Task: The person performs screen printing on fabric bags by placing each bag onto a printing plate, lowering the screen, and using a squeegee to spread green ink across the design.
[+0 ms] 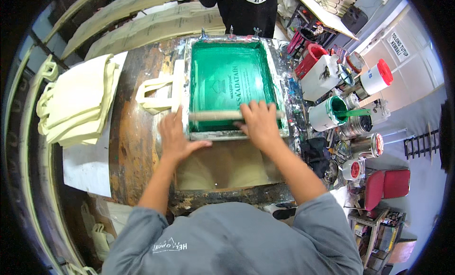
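Overhead, worn wooden table (135, 147), green screen frame (232, 85), right fingers (258, 114) gripping squeegee (215, 115), left fingers (177, 128) spread flat.

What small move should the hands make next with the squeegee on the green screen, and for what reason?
Probably lift the squeegee off the mesh. It lies near the screen frame's near edge, with green ink spread above it. The right hand grips it; the left hand presses the frame corner flat over the cream bag.
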Available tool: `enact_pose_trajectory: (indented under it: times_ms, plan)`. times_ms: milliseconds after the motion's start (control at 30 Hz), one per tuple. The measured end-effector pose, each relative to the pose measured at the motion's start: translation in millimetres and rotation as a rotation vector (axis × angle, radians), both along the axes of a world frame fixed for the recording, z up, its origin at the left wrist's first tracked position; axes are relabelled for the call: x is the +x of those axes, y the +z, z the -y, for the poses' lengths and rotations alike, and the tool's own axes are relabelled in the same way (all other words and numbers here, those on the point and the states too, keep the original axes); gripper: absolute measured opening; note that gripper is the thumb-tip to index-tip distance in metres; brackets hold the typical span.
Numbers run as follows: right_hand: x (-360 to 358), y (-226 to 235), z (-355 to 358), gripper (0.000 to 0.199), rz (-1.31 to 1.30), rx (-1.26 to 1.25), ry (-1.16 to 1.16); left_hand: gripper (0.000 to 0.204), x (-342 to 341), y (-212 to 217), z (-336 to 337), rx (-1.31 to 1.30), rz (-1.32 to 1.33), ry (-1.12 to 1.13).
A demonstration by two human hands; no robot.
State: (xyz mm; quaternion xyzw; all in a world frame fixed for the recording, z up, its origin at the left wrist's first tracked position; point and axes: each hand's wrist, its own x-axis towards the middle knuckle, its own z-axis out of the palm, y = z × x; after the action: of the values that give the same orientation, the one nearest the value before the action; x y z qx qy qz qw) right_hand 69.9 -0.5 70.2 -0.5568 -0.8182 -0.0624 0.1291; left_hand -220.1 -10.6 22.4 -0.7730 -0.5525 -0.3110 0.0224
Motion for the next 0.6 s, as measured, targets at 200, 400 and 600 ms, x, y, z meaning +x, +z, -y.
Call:
enact_pose_trajectory:
  times_ms: [200, 400, 600]
  plan:
    - [-0.8, 30.3, 20.5, 0.052, -0.107, 0.12, 0.004, 0.075, -8.4, -1.7, 15.1, -0.209, 0.232, 0.128]
    - [1.5, 136.3, -55.2, 0.048, -0.048, 0.505, 0.028, 0.078, 13.2, 66.7, -44.0, -0.024, 1.006, -0.106]
    - [1.3, 189.5, -106.9, 0.057, -0.103, 0.577, 0.042, 0.053, -11.2, -44.9, -24.4, -0.083, 0.098, 0.418]
